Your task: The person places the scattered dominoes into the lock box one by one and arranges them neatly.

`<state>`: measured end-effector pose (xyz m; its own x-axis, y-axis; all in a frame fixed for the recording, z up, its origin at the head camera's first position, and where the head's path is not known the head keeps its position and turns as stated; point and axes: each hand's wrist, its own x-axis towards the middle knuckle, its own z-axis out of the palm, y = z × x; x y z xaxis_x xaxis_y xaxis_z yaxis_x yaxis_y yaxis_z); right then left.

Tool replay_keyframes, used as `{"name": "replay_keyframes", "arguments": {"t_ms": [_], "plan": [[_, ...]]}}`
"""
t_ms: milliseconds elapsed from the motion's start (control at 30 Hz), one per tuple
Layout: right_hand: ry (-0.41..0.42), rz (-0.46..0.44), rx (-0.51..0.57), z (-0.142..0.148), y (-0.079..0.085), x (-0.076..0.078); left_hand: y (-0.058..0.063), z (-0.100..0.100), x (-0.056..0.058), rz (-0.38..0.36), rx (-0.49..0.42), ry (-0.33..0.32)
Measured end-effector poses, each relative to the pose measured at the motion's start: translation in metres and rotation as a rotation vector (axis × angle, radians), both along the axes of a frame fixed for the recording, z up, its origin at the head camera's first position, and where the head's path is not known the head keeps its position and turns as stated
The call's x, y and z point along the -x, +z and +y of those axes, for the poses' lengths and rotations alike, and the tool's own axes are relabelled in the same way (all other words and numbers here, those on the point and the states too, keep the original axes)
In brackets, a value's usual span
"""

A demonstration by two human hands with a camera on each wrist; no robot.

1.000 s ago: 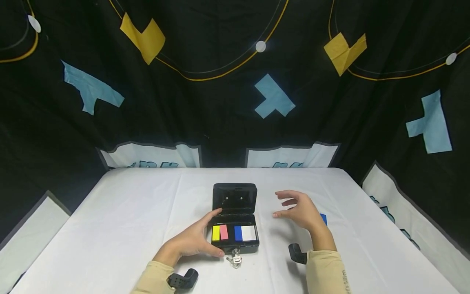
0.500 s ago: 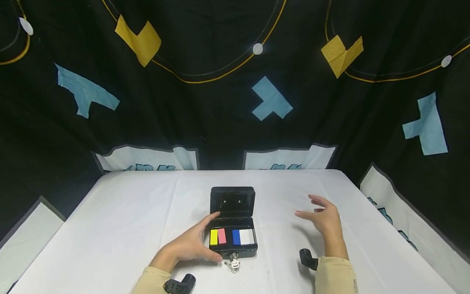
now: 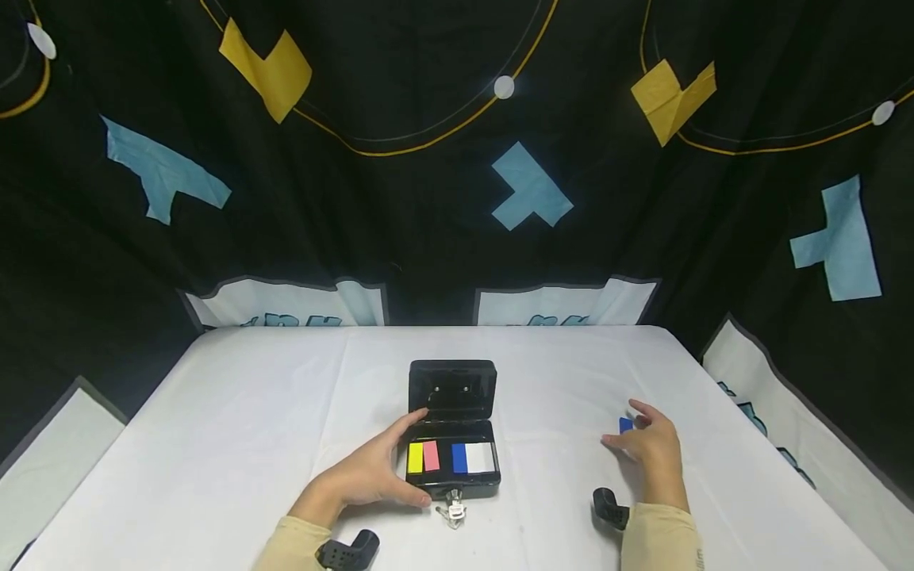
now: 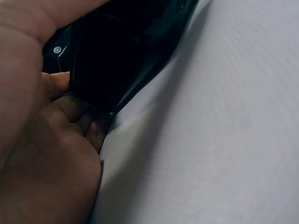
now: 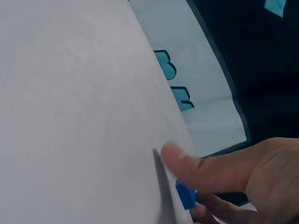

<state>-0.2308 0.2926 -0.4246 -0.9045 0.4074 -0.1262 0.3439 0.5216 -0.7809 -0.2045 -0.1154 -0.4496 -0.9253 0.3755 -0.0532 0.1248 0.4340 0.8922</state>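
A small black cash box (image 3: 474, 488) sits on the white table, its lid (image 3: 457, 387) raised. Inside lie a yellow piece (image 3: 416, 458), a pink piece (image 3: 431, 456), a blue piece (image 3: 459, 458) and a white piece (image 3: 480, 457). Keys (image 3: 455, 511) hang at its front lock. My left hand (image 3: 364, 476) holds the box's left side, thumb at the front corner and fingers toward the hinge. Over at the right, my right hand (image 3: 658, 450) reaches around a small blue block (image 3: 625, 425), thumb and forefinger apart on either side. In the right wrist view, the thumb partly covers the blue block (image 5: 186, 196).
White cloth covers the table (image 3: 250, 428). A black curtain (image 3: 421, 214) with yellow and light blue patches hangs behind it. Each wrist wears a black camera mount, such as the right one (image 3: 609, 509).
My right hand has moved right, away from the box, and lowered to the blue block that it partly hid before. My left hand stays on the box.
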Motion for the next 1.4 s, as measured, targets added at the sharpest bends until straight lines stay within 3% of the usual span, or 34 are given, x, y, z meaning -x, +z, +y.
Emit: {"name": "replay_keyframes", "arguments": {"t_ms": [333, 600, 933, 1133, 1400], "plan": [[0.094, -0.076, -0.089, 0.009, 0.0, -0.002, -0.002, -0.001, 0.0, 0.006, -0.008, -0.017], [0.062, -0.011, -0.092, 0.0, -0.001, -0.001, -0.001, -0.002, 0.0, 0.011, -0.002, -0.007], [0.06, -0.005, -0.075, -0.008, 0.0, 0.0, -0.001, -0.001, 0.0, 0.023, 0.013, -0.011], [0.138, 0.031, 0.011, -0.019, 0.004, 0.006, 0.0, 0.0, 0.0, 0.034, 0.041, -0.009], [0.316, 0.125, 0.011, -0.055, 0.017, 0.013, 0.004, 0.002, -0.004, 0.014, 0.029, 0.002]]}}
